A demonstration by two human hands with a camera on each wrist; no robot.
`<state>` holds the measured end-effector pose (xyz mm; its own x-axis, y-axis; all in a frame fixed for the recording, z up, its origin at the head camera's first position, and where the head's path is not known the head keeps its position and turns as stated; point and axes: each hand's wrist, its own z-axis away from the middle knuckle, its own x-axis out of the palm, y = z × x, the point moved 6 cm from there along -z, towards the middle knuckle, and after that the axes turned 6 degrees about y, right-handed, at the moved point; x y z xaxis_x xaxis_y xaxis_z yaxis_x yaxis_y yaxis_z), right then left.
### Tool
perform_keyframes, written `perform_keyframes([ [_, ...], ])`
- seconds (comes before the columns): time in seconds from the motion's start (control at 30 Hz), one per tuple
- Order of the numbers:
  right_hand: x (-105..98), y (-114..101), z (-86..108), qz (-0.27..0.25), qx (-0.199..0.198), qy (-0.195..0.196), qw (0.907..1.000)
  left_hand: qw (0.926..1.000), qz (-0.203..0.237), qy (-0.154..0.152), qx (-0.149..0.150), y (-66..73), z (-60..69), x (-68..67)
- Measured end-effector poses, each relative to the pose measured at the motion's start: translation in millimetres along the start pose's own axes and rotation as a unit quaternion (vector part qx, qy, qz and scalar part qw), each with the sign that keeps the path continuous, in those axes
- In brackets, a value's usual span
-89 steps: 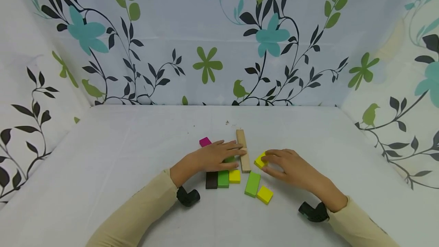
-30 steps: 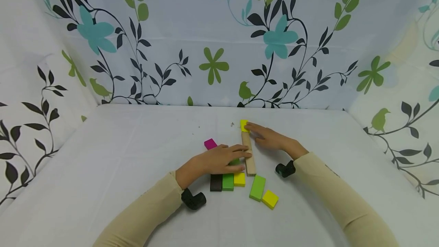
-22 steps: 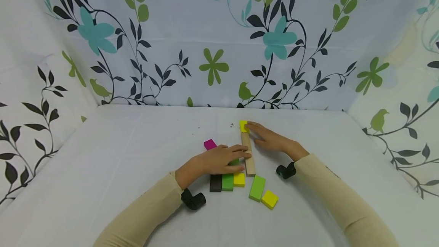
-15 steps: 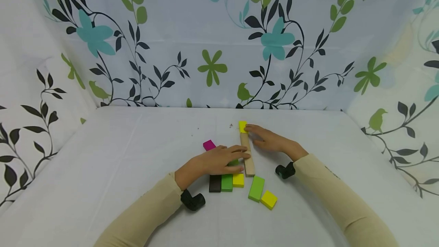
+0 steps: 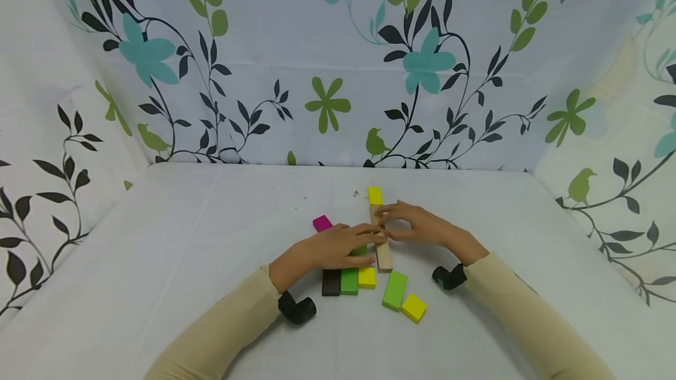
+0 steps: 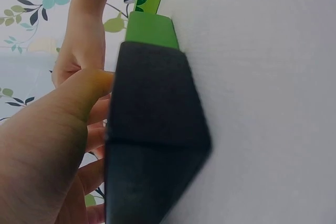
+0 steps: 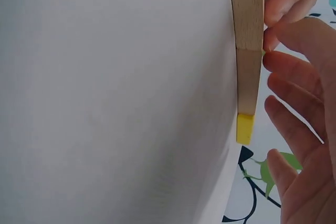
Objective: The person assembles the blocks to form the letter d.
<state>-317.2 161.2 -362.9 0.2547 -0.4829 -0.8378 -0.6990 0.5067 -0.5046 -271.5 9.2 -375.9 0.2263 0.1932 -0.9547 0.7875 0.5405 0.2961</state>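
In the head view my left hand (image 5: 330, 247) lies palm down over several blocks, its fingertips on the wooden blocks (image 5: 385, 260), which stand end to end in a line. Partly under it are a green block (image 5: 359, 250) and a magenta block (image 5: 322, 223). My right hand (image 5: 417, 224) has loosely bent fingers touching the wooden row near the left fingertips; the right wrist view shows them spread, gripping nothing. At the row's far end sits a yellow block (image 5: 374, 195), touching the wood. Close to the left hand in its wrist view is a dark block (image 6: 152, 98).
Along the near side, a dark brown, a green (image 5: 349, 281) and a yellow block (image 5: 367, 277) stand side by side. A longer green block (image 5: 394, 290) and another yellow block (image 5: 414, 308) lie to their right. White cloth (image 5: 174, 239) covers the table; a patterned curtain (image 5: 264, 28) hangs behind.
My right hand carried the yellow block from the right to the far end of the wooden row, let go of it, and came back toward the left fingertips. The left hand stayed put.
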Motion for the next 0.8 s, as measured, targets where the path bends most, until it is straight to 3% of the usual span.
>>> perform_keyframes([
  [0.37, 1.3, -4.5, 6.3, -0.011, 0.001, -0.011, 0.9999, 0.9999, -0.001, 0.012, 0.005, 1.2, 1.6, -2.6],
  [0.8, 1.3, -7.0, 4.8, -0.027, -0.006, -0.006, 0.9996, 0.9933, -0.077, 0.074, 0.045, 15.1, 13.5, -11.0],
])
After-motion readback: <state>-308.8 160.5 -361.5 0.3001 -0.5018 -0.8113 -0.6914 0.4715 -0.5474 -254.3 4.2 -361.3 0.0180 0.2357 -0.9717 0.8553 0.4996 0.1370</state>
